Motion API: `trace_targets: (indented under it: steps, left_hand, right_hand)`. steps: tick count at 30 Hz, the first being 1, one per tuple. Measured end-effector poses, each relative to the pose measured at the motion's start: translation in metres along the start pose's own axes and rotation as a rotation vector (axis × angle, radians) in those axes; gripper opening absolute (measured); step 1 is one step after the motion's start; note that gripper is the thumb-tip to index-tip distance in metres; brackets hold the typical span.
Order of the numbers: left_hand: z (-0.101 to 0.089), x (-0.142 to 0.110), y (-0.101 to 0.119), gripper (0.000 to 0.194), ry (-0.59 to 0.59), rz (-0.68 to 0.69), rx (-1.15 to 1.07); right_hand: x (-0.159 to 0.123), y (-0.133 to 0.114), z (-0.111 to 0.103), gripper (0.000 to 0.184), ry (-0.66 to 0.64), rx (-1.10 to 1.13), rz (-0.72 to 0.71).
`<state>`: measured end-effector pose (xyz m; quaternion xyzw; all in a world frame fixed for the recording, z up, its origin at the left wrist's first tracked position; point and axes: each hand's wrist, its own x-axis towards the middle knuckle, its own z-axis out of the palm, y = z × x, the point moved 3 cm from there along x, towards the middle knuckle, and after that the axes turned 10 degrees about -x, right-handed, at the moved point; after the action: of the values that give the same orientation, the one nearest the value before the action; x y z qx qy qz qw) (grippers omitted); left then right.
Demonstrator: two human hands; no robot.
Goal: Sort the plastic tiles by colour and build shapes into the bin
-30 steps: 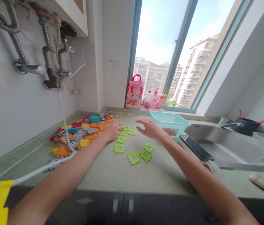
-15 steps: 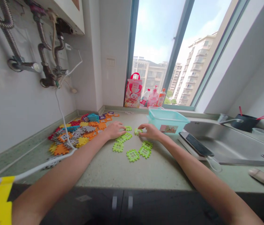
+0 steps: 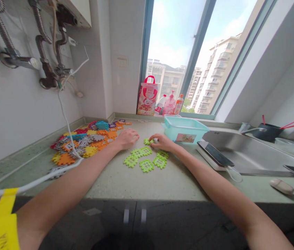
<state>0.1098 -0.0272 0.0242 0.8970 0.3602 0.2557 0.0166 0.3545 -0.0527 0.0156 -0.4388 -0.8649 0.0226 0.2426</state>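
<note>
Light green plastic interlocking pieces with notched edges and window-like cutouts lie on the counter between my hands. My right hand point(image 3: 161, 141) pinches one green piece point(image 3: 147, 141) at the far side of the group, and its thumb and finger are on the piece's right edge. Left of it, my left hand point(image 3: 128, 139) rests low over the counter with fingers loosely bent, and nothing shows in them. A joined green strip point(image 3: 137, 152) lies just in front of the hands. Nearer me are a single green piece point(image 3: 146, 165) and a green pair point(image 3: 160, 161).
A heap of mixed coloured pieces point(image 3: 84, 142) lies at the left, crossed by a white cable point(image 3: 71, 139). A turquoise bin point(image 3: 186, 126) stands behind my right arm. Further right are a phone point(image 3: 216, 153), a sink point(image 3: 251, 156) and a computer mouse point(image 3: 282, 186).
My left hand has drawn back slightly left, away from the green pieces. The right hand has shifted left with its piece. The camera view has tilted a little, moving the whole scene.
</note>
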Motion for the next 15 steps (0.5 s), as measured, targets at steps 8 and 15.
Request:
trace_targets:
  steps: [8,15]
  left_hand:
    - [0.002,-0.001,-0.009,0.038,-0.011,-0.018,0.068]
    - [0.002,-0.001,-0.017,0.038,-0.021,-0.046,0.052]
  right_hand:
    - [0.002,0.001,-0.007,0.031,0.026,0.015,0.069]
    - [-0.008,-0.028,-0.011,0.035,-0.175,0.263,-0.09]
